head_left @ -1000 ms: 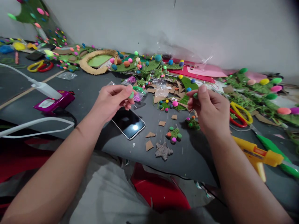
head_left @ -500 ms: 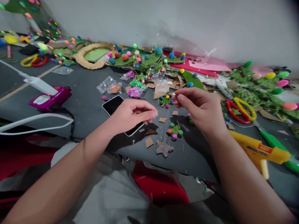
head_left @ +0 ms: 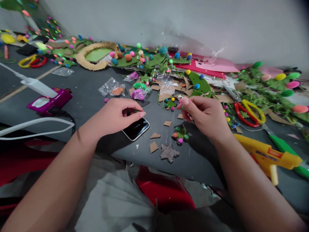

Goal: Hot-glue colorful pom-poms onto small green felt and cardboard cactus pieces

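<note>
My left hand [head_left: 113, 116] lies arched over the upper end of a black phone [head_left: 137, 129] on the dark table, its fingers curled round the phone's edges. My right hand [head_left: 207, 116] hovers just to the right with thumb and forefinger pinched on a tiny green pom-pom [head_left: 182, 108]. Below that pinch sits a small cluster of pom-poms on green twine [head_left: 180, 135]. A brown flower-shaped piece [head_left: 169, 153] and cardboard scraps [head_left: 154, 146] lie near the table's front edge.
A yellow glue gun [head_left: 265, 158] and red-and-yellow scissors [head_left: 246, 111] lie to the right. Small plastic bags [head_left: 116, 88] of pom-poms sit behind the phone. A purple device [head_left: 49, 101] with white cables is at the left. Green decorated craft pieces and a twine ring [head_left: 94, 58] crowd the back.
My left hand let go of the plastic bag, came down and settled over the phone. My right hand dropped lower and nearer, still pinching.
</note>
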Demonstrator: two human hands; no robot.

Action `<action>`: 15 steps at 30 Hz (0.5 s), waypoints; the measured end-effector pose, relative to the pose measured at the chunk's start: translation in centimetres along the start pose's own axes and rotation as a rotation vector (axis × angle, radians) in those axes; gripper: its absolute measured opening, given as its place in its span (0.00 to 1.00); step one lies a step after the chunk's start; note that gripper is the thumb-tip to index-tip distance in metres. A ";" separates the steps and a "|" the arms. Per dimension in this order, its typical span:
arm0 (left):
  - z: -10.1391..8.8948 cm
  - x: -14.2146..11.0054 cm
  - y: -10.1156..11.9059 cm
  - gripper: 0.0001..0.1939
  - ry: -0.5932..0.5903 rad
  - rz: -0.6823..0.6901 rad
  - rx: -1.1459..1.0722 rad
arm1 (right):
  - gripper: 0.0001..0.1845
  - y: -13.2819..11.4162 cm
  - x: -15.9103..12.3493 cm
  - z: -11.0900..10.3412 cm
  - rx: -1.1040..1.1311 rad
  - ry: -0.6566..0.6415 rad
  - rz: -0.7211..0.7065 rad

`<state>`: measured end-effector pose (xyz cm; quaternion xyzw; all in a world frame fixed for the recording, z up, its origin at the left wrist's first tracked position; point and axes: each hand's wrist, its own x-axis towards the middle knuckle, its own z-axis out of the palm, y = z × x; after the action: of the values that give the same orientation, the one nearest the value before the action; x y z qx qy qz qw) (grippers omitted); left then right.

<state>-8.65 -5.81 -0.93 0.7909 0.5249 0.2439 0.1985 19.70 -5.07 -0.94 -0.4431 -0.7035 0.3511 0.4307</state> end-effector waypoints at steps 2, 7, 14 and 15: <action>-0.4 -0.1 -0.2 0.12 -0.019 -0.019 0.038 | 0.22 -0.2 0.0 -0.1 -0.032 -0.007 0.003; -0.3 0.0 -0.3 0.19 -0.043 -0.059 0.066 | 0.22 -0.3 0.0 0.0 -0.041 -0.009 0.016; 0.0 1.6 -1.8 0.12 0.300 -0.085 -0.010 | 0.23 -0.6 -0.1 0.0 -0.059 -0.013 0.022; 0.2 1.7 -1.9 0.12 0.325 -0.071 -0.026 | 0.23 -0.7 -0.1 0.0 -0.063 -0.011 0.022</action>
<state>-9.37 -3.52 -1.84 0.7195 0.5744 0.3681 0.1297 19.52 -5.44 -0.38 -0.4622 -0.7117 0.3359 0.4087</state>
